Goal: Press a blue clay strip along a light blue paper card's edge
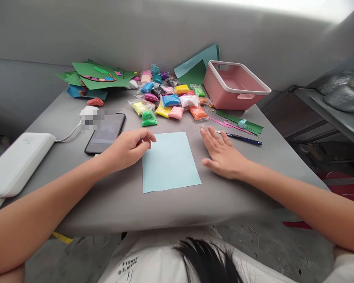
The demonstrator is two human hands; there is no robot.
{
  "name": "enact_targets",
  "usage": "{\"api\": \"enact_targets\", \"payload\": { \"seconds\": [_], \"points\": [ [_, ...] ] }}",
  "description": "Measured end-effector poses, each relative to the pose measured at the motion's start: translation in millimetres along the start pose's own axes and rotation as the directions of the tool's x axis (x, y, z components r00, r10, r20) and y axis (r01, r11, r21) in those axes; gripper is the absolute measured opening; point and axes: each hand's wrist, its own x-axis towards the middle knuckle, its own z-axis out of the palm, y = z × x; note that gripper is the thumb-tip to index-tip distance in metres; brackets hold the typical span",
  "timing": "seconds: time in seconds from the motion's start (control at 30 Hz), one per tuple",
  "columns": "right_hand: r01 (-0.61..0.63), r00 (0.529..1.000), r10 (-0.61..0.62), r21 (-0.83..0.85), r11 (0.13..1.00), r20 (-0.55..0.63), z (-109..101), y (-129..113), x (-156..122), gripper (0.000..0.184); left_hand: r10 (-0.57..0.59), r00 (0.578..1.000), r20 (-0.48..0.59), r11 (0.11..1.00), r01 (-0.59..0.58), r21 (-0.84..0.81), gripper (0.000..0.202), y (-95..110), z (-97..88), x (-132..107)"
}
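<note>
A light blue sheet of paper [171,163] lies flat on the grey table in front of me. At its upper left edge is my left hand [129,145], fingers loosely curled and thumb a little apart, with nothing visible in it. My right hand [220,153] is flat with its fingers stretched out, just right of the sheet and apart from it. Close beyond the right fingers lies a dark blue pen [243,139]. A black phone [106,133] rests beside my left hand, its lower edge partly hidden by the wrist.
Several bags of coloured clay [171,101] are heaped at the back. A pink basket [236,88] stands behind right, near green paper strips [242,122]. Green paper sheets with clay decorations [103,76] lie back left. A white power bank [20,163] with a cable is at far left.
</note>
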Motion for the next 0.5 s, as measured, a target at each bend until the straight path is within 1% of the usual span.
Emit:
{"api": "enact_targets", "payload": {
  "seconds": [0.07, 0.1, 0.17, 0.23, 0.33, 0.43, 0.5],
  "points": [
    [-0.079, 0.995, 0.080, 0.021, 0.997, -0.060, -3.3, 13.4, 30.4, 0.100, 0.000, 1.000, -0.003, 1.000, 0.000, 0.012, 0.031, -0.1, -1.0, -0.3],
    [-0.094, 0.991, 0.097, 0.034, 0.995, -0.089, -3.9, 18.5, 40.3, 0.098, 0.001, 1.000, -0.007, 1.000, -0.001, 0.017, 0.031, -0.1, -1.5, -0.6],
    [-0.094, 0.988, 0.099, 0.048, 0.994, -0.119, -2.5, 23.7, 45.5, 0.094, 0.009, 1.000, -0.014, 1.000, -0.008, 0.030, 0.030, 0.0, -2.0, -1.2],
    [-0.059, 0.992, 0.063, 0.042, 0.997, -0.105, 1.0, 21.4, 31.1, 0.093, 0.025, 0.999, -0.020, 0.999, -0.024, 0.041, 0.029, -0.5, -0.9, -1.3],
    [0.057, 0.997, -0.055, 0.023, 0.998, -0.055, 5.2, 6.7, -12.0, 0.100, 0.042, 0.999, -0.027, 0.998, -0.041, 0.045, 0.028, -2.3, 4.0, 0.0],
    [0.182, 0.983, -0.181, 0.023, 0.983, -0.019, 5.6, -9.6, -51.7, 0.103, 0.040, 0.998, -0.038, 0.998, -0.039, 0.040, 0.028, -3.5, 9.1, 1.6],
    [0.216, 0.976, -0.216, 0.028, 0.976, -0.001, 5.4, -14.0, -62.4, 0.102, 0.035, 0.998, -0.047, 0.999, -0.034, 0.033, 0.028, -2.8, 10.0, 1.6]
  ]
}}
